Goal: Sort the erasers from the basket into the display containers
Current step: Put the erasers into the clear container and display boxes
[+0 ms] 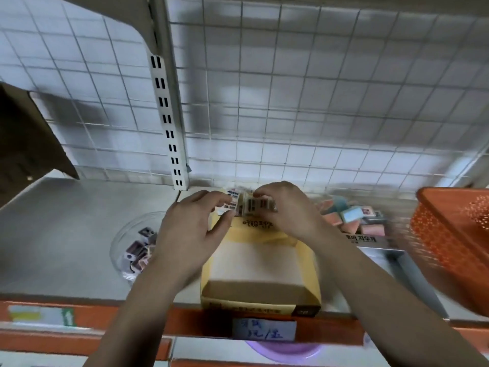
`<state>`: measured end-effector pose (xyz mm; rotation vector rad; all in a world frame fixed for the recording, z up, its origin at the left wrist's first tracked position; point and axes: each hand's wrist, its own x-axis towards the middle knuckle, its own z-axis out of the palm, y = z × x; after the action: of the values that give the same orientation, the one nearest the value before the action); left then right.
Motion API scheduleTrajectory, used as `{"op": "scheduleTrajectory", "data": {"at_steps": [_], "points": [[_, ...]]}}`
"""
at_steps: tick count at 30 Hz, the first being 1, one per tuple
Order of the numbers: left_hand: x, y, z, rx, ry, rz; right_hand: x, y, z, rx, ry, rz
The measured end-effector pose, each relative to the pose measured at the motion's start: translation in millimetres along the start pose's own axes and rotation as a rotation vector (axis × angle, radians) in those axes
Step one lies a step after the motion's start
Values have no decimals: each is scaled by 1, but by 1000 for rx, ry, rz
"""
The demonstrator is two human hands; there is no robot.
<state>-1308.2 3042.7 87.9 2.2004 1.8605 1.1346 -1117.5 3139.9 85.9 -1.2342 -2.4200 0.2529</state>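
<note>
Shelf (pixel 79 234): 2 hands (pixel 185 234) (pixel 288 210) around erasers (pixel 260 205)

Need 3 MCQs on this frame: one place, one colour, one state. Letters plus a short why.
1. Where does the clear bowl sit relative to the yellow box?
A) to its left
B) to its right
C) inside it

2. What colour is the mesh basket?
A) blue
B) orange
C) green

3. What are the left hand and right hand doing?
A) lying flat on the shelf
B) gripping the basket
C) pinching erasers at the box's far end

Answers:
1 A: the bowl stands left of the box.
2 B: its mesh wall at the right edge is orange.
3 C: both hands curl round barcode-labelled erasers over the box's back end.
</note>
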Motion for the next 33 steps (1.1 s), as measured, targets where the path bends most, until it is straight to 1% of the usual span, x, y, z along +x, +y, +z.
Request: {"op": "scheduleTrajectory", "data": {"at_steps": [5, 9, 15, 18, 21, 24, 29, 33], "points": [[10, -12, -21, -21, -33, -43, 9, 2, 8, -13, -34, 77], [18, -23, -27, -5, -83, -45, 13, 3, 11, -42, -51, 98], [55, -37, -20, 30, -294, 50, 13, 3, 12, 85, 11, 121], [79, -42, -8, 142, -415, 108, 7, -3, 10, 154, 32, 125], [93, -48, 6, 268, -537, 143, -4, -7, 5, 225, 111, 133], [99, -49, 14, 323, -596, 161, -17, -8, -2, 462, 167, 219], [103, -43, 18, 296, -538, 167, -38, -8, -6, 790, 180, 282], [101, -40, 21, 236, -550, 165, -55, -13, -10, 1063, 136, 296]]}}
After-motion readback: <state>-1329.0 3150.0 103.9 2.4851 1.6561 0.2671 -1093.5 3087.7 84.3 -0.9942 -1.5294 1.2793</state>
